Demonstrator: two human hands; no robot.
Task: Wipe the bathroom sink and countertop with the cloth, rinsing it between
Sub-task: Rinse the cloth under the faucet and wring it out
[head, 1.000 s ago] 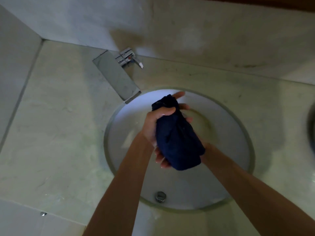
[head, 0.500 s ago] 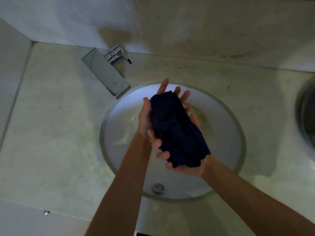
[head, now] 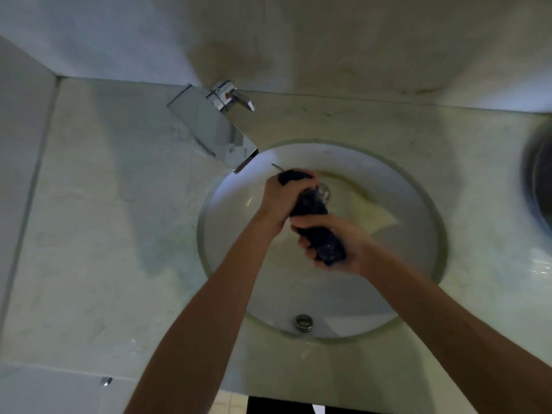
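Observation:
A dark blue cloth [head: 310,206], bunched into a tight roll, hangs over the round white sink [head: 418,210]. My left hand [head: 279,198] grips its far end near the spout. Around its near end my right hand [head: 340,249] curls its fingers. The roll runs between both fists above the bowl. Water glistens on the cloth by the drain [head: 324,192]. The pale marble countertop [head: 113,234] surrounds the sink.
A chrome faucet [head: 215,127] with a flat spout and lever stands at the back left of the sink. An overflow fitting [head: 303,322] sits in the bowl's near wall. A second dark basin rim [head: 534,174] shows at the right edge. Walls close off the back and left.
The cloth lay loosely across my open right palm with the left hand pressing it. Now both hands have closed around it and squeezed it into a narrow roll.

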